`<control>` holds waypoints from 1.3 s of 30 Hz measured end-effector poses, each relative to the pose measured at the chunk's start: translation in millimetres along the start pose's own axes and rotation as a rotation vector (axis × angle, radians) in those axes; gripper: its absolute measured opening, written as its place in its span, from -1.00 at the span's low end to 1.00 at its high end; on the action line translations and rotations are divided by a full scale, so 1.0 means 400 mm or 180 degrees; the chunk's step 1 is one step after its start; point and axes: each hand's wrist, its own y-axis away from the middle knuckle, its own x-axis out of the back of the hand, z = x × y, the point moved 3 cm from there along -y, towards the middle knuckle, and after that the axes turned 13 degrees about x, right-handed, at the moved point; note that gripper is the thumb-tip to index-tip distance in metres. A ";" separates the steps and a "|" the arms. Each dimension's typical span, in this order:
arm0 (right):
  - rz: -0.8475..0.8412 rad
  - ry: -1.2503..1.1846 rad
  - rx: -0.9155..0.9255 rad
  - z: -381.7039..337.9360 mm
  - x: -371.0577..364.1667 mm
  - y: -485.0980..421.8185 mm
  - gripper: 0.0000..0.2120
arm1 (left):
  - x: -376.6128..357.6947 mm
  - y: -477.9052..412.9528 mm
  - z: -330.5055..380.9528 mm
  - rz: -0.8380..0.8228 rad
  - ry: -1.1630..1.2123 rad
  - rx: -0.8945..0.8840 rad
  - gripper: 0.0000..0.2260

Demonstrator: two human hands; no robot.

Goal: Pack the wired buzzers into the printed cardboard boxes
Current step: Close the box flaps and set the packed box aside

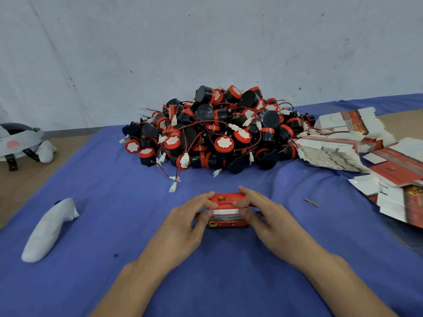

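A red printed cardboard box [227,211] stands on the blue cloth in front of me. My left hand [190,220] grips its left end, fingers curled over the top and thumb on the front. My right hand [263,213] grips its right end the same way. The box's top flap lies down over a white strip. Behind the box rises a large pile of black and red wired buzzers [219,131] with white connectors. Whether a buzzer is inside the box is hidden.
Stacks of flat unfolded boxes [343,143] lie at the right, more flat boxes [398,186] nearer me. A white controller [49,229] lies at the left. A headset [18,138] sits at the far left on the brown table. A small strip [311,202] lies right of the box.
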 end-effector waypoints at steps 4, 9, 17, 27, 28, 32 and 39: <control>0.0008 0.0276 0.0037 0.005 0.002 0.001 -0.87 | -0.004 0.001 -0.001 0.0038 -0.0067 -0.0020 -0.87; 0.0078 0.0458 0.0080 0.011 -0.006 0.007 -0.80 | -0.009 0.005 0.004 -0.0014 0.0056 0.0066 -0.90; 0.0148 0.0362 0.0055 0.003 -0.008 0.005 -0.83 | -0.008 0.001 0.006 0.0064 0.0196 0.0042 -0.87; 0.0106 0.0481 0.0105 0.005 -0.003 0.007 -0.85 | -0.001 0.002 0.010 0.0266 0.0188 -0.0124 -0.87; 0.0086 0.0457 0.0085 0.004 -0.002 0.006 -0.85 | -0.001 0.001 0.007 0.0277 0.0171 -0.0117 -0.88; -0.0022 0.0439 0.0034 0.002 0.003 0.007 -0.84 | 0.001 0.001 -0.002 0.0189 0.0130 -0.0052 -0.84; 0.0028 0.0195 -0.0072 -0.007 0.000 0.006 -0.84 | 0.006 0.011 0.010 0.0184 0.0068 -0.0075 -0.80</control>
